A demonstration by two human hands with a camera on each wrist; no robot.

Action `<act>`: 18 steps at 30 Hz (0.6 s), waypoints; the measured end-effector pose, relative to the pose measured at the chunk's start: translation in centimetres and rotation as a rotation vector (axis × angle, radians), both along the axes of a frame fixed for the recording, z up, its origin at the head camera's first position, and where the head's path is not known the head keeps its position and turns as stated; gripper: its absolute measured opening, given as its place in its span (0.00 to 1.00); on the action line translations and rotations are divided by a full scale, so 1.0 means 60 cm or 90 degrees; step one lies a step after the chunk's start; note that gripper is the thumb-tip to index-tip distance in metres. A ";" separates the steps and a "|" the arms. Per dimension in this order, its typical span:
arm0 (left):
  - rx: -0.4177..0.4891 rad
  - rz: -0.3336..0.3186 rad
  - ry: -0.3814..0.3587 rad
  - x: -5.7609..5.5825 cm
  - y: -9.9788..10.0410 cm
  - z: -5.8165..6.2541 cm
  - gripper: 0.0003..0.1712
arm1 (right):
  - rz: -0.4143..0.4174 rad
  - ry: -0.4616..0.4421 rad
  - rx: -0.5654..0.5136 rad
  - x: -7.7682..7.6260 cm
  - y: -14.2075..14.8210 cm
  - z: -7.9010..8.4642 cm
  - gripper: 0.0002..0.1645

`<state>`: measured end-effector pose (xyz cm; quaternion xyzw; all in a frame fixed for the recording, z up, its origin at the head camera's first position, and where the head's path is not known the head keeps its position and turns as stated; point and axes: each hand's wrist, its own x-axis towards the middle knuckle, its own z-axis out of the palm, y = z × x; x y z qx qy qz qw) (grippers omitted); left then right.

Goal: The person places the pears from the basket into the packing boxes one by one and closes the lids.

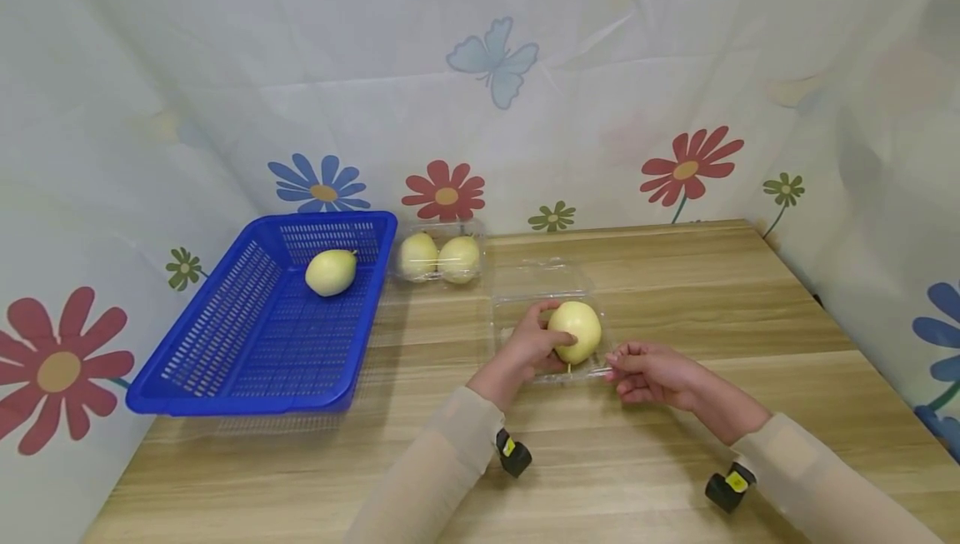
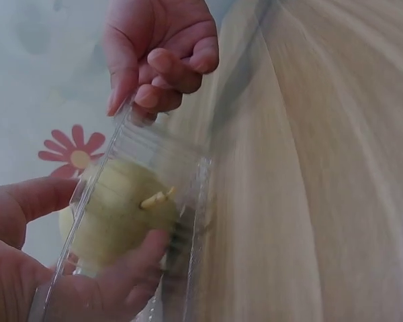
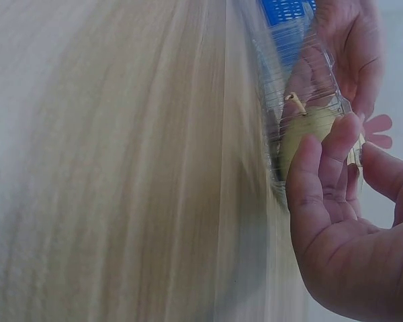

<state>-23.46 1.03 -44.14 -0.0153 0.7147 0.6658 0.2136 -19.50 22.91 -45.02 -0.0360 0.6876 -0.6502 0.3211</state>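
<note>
A pale yellow pear [image 1: 576, 331] sits in the right part of a clear plastic clamshell box [image 1: 517, 344], its stem toward the person. My left hand [image 1: 534, 342] grips this pear from the left, fingers behind and thumb in front. At the box's front right corner, my right hand [image 1: 651, 373] pinches the clear rim between thumb and fingers. In the left wrist view, the pear [image 2: 124, 208] shows through the transparent wall, between the fingers of the left hand. The right wrist view has the right hand's fingertips [image 3: 349, 127] at the rim beside the pear.
A blue plastic basket [image 1: 262, 401] with one pear [image 1: 331, 272] inside stands on the left. Behind the hands, next to the basket, another clear box [image 1: 480, 252] holds two pears [image 1: 459, 259]. The opened lid [image 1: 543, 279] lies back on the wooden table [image 1: 712, 294]. A flowered curtain hangs behind.
</note>
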 end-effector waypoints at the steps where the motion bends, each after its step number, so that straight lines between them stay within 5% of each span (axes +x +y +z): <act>1: -0.004 -0.003 0.001 0.000 -0.001 0.000 0.43 | 0.000 0.000 -0.001 0.000 0.000 0.000 0.09; 18: -0.129 -0.083 0.051 -0.003 -0.018 0.018 0.40 | 0.002 0.002 0.003 -0.002 0.001 -0.003 0.10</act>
